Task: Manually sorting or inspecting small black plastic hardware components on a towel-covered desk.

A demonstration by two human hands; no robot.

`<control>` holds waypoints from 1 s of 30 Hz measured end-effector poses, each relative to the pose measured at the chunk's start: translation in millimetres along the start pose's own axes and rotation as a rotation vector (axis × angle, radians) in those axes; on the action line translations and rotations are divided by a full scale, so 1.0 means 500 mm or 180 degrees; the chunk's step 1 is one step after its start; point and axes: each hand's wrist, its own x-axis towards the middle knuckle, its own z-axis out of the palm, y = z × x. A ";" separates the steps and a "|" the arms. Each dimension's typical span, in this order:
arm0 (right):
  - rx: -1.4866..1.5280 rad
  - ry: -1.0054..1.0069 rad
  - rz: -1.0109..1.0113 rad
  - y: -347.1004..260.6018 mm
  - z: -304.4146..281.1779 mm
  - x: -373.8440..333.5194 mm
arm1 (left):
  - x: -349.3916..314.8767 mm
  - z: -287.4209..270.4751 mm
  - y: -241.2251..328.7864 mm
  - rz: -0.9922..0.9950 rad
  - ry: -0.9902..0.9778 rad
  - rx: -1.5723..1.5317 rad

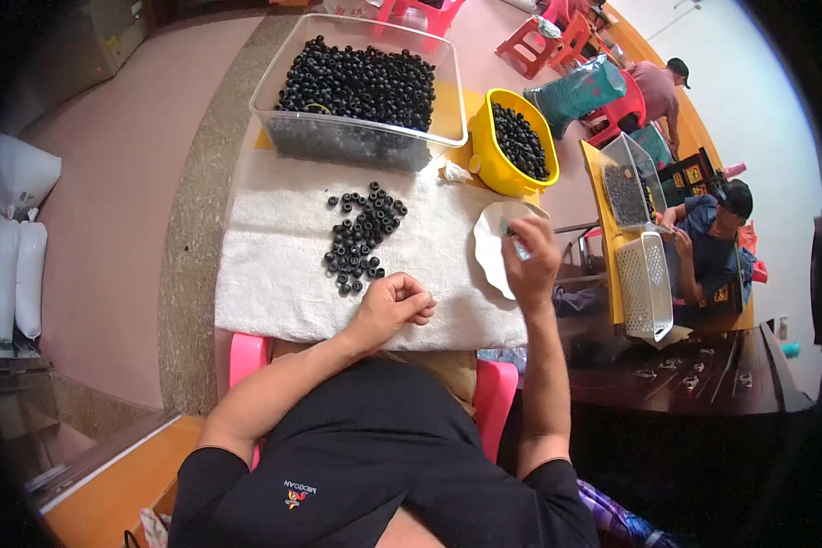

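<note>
My left hand (391, 311) rests at the near part of a white towel (274, 274), its fingers curled together. Anything inside them is hidden. Just beyond it lies a loose pile of small black ring-shaped parts (360, 239) with holes in their middles. My right hand (532, 258) is over a white scallop-edged dish (491, 239) at the towel's right side. Its fingers are bent and drawn together, with a small pale glint near the fingertips that I cannot make out.
A clear plastic bin (356, 137) full of black parts stands at the back, beside a yellow tub (488, 151) of similar parts. Crumpled tissue (454, 172) lies between them. At right, a person (714, 237) works near a white perforated basket (644, 283). White sacks (14, 265) stand far left.
</note>
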 end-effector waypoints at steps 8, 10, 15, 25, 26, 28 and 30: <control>-0.0157 0.0415 -0.0105 0.170 -0.012 0.200 | 0.007 -0.001 -0.003 -0.0058 -0.0057 -0.0083; -0.0152 0.0459 0.0000 0.160 0.008 0.208 | 0.007 -0.004 0.002 -0.0011 -0.0081 0.0006; 0.0597 -0.0380 -0.0174 0.095 0.072 0.126 | 0.010 -0.005 -0.002 -0.0008 -0.0127 -0.0084; 0.0009 -0.1707 -0.0599 -0.075 0.213 0.060 | 0.008 -0.003 -0.009 -0.0031 -0.0105 -0.0072; 0.0021 -0.1714 -0.0609 -0.079 0.221 0.064 | 0.008 -0.003 -0.009 -0.0009 -0.0130 -0.0048; 0.0090 -0.1907 -0.0559 -0.085 0.233 0.069 | 0.008 -0.004 -0.009 0.0000 -0.0167 -0.0080; 0.0006 -0.1979 -0.0629 -0.084 0.236 0.066 | 0.007 -0.003 -0.008 0.0026 -0.0149 0.0007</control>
